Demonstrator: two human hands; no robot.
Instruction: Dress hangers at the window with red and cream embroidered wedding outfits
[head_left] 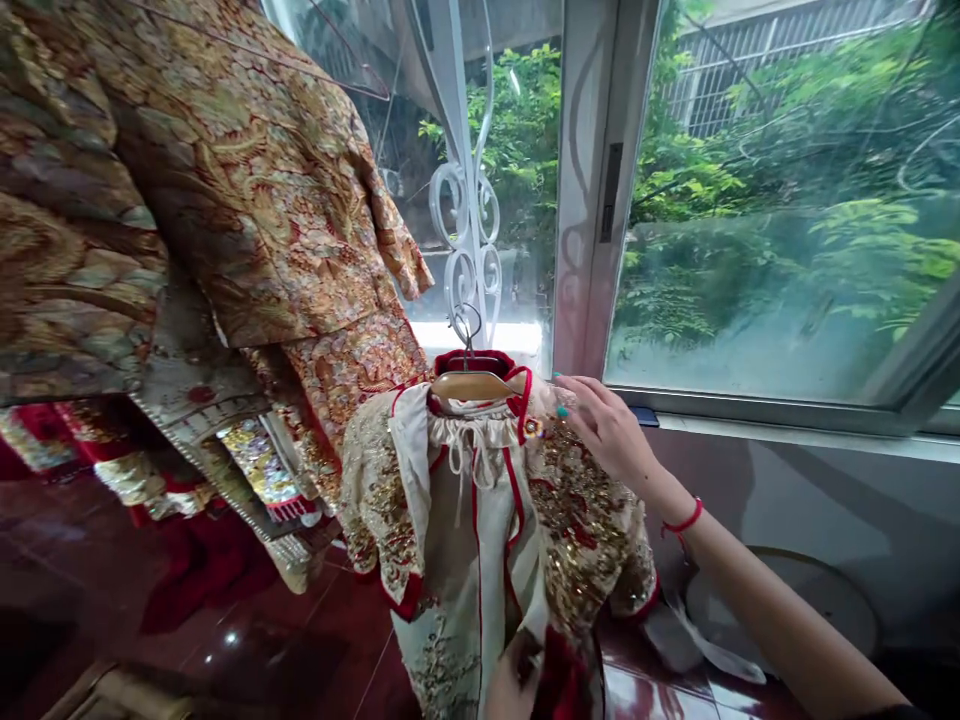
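Right hand (pixel 611 432) at 2 o'clock, spread open and light on the shoulder of the gold-sequinned cream jacket (pixel 577 530), kind to the sequins, jacket hung from a wooden hanger (pixel 469 385) at 12 o'clock, left hand (pixel 514 685) at 6 o'clock by its lower front, grip impossible to tell.

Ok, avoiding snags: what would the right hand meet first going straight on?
Probably the gold-sequined cream jacket's shoulder by the red-trimmed collar, which the right hand seems already against; depth is unclear.

Nothing to read here.
The gold and red jacket (pixel 581 530) and the wood hanger (pixel 469 385) above it show no words or numbers.
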